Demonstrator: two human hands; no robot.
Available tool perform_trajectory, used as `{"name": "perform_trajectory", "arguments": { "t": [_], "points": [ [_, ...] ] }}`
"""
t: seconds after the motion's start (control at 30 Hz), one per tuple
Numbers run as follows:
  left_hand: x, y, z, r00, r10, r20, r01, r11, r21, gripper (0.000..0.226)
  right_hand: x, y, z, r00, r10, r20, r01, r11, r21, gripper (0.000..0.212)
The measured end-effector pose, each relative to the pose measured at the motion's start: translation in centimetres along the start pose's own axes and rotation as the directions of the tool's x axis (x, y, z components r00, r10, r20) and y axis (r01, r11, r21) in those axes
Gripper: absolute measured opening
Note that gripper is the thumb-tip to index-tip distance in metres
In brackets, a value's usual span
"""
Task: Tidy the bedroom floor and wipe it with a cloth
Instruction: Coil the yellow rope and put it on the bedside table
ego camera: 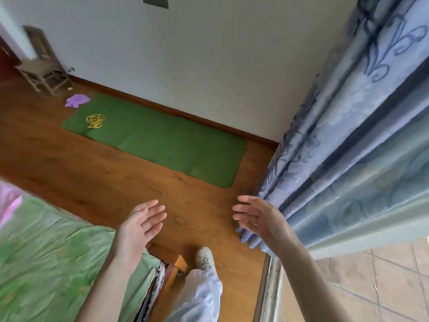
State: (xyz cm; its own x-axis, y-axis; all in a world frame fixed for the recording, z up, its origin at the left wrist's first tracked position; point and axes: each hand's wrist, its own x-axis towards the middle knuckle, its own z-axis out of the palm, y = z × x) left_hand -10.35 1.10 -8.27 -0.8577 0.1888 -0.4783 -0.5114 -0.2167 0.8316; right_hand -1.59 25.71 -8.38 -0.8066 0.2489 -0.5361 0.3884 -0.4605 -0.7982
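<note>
A green mat (160,140) lies flat on the wooden floor (69,168) along the far wall. A tangle of yellow cord (95,121) rests on the mat's left end. Just beyond that end a purple cloth (76,100) lies crumpled on the floor. My left hand (141,225) and my right hand (257,219) are held out in front of me above the floor, palms facing each other, fingers straight, holding nothing. Both are far from the mat and the cloth.
A bed with a green quilt (51,256) fills the lower left, its wooden corner (171,259) by my shoe (205,257). A blue curtain (348,135) hangs at the right beside a tiled balcony (371,287). A small wooden chair (41,68) stands at the far left.
</note>
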Motion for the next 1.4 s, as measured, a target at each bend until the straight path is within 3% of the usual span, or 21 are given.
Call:
{"name": "perform_trajectory", "arguments": {
  "t": [0.2,0.5,0.67,1.0,1.4],
  "points": [
    [9.3,4.7,3.5,0.995,0.065,-0.073,-0.073,0.991,-0.111,0.028,9.8,-7.0,2.1,0.989,-0.028,0.145,0.042,0.995,-0.095,0.028],
    [17.7,10.5,5.8,0.976,0.089,-0.198,-0.105,0.992,-0.073,0.026,21.4,-14.3,5.7,0.985,0.008,0.174,0.010,0.995,-0.100,0.026],
    [20.8,13.4,6.0,0.951,0.098,-0.294,-0.130,0.987,-0.093,0.020,27.6,-17.4,9.0,0.961,0.077,0.265,-0.034,0.986,-0.165,0.026],
    [28.9,16.7,8.3,0.851,0.169,-0.496,-0.334,0.905,-0.264,0.021,40.7,-25.8,14.4,0.873,0.109,0.476,0.065,0.940,-0.334,0.023],
    [36.2,19.0,5.5,0.730,0.079,-0.679,-0.367,0.883,-0.293,0.024,51.1,-27.6,22.1,0.775,0.311,0.551,-0.016,0.881,-0.474,0.026]
  ]
}}
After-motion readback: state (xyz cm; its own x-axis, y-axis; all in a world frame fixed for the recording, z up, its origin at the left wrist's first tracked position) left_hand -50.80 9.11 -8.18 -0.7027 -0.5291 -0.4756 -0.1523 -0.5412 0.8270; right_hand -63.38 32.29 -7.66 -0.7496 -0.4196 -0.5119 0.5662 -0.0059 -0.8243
